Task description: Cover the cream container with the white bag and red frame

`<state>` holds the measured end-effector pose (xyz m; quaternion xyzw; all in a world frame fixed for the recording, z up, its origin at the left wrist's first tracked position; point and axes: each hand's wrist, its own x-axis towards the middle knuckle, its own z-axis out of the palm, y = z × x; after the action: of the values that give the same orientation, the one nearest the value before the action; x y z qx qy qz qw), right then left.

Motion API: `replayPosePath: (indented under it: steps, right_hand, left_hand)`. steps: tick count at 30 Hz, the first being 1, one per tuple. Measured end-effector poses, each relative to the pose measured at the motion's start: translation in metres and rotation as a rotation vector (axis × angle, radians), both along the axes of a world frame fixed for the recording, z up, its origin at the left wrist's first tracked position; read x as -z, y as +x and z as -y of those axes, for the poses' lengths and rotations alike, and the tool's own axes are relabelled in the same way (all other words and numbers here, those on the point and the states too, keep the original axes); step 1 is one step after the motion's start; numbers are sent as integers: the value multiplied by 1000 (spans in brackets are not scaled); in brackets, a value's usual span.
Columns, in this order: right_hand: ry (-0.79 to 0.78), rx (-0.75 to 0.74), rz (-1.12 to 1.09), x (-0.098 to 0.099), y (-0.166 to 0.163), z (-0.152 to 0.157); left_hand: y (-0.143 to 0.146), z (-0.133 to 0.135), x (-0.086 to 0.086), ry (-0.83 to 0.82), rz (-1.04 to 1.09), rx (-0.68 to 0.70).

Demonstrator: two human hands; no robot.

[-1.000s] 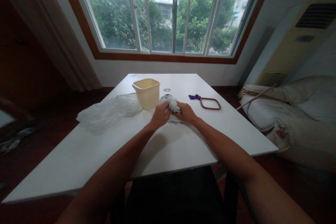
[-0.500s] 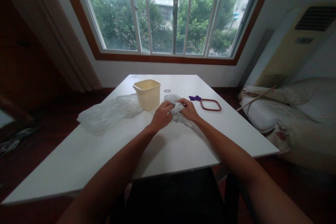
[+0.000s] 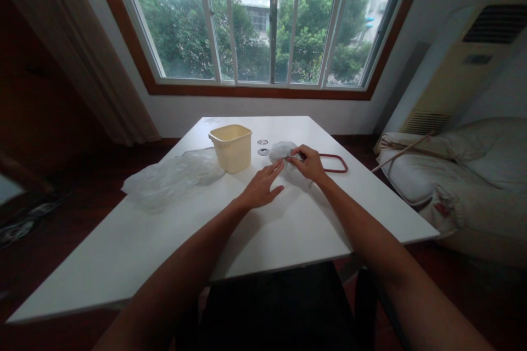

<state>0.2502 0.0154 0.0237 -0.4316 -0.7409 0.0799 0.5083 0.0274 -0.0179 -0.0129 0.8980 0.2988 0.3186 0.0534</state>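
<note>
A crumpled, whitish translucent plastic bag (image 3: 282, 149) lies bunched on the white table in front of my hands. My right hand (image 3: 309, 164) pinches its near edge between thumb and fingers. Beside it, my left hand (image 3: 263, 185) is stretched out with the thumb apart, its fingertips close to the bag and to my right fingers; whether they touch it I cannot tell. Just past my right hand lies a reddish-brown rounded rectangular ring (image 3: 345, 169), partly covered by that hand. The purple piece seen earlier is mostly hidden behind my right hand.
A cream plastic bin (image 3: 234, 154) stands left of my hands. A larger clear plastic sheet or bag (image 3: 175, 178) spreads beside it on the white table (image 3: 164, 247). Two small round marks or discs (image 3: 263, 152) sit behind my left hand. Wrapped bundles (image 3: 453, 175) are at right.
My left hand has let go of the bag and flattened out, drawing slightly back. My right hand has moved right with the bag, over the purple piece. A second round disc has come into view.
</note>
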Motion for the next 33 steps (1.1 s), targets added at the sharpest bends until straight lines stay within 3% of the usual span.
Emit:
replayPosePath:
  steps: [6,9,12,16,19,22,28,33]
  right_hand:
    - [139,246,170,-15,48,-45]
    - [125,346,262,-17,72,-73]
    - [31,475,330,-12,90,-96]
    - [-218,579,424,9,107,-110]
    - [-359,579,499,30,116,-109]
    - [-395,598,511,42,119,-100]
    - [-280,739,439,34,97,-67]
    - [-294,630,473,31,73,-43]
  left_hand:
    - [-8,-4,-6,25,59,-112]
    - [-12,-7,-4,22,79,-139]
    - [-14,-9,-2,12,63,-149]
    - [-17,-10,-3,20,53,-169]
    - [-21,-12,-7,51,60,-195]
    - [-27,-14,-17,129,77,-262]
    - [-52,-22,-41,324,211,-592]
    - [-78,-41,-30,239,277,-811]
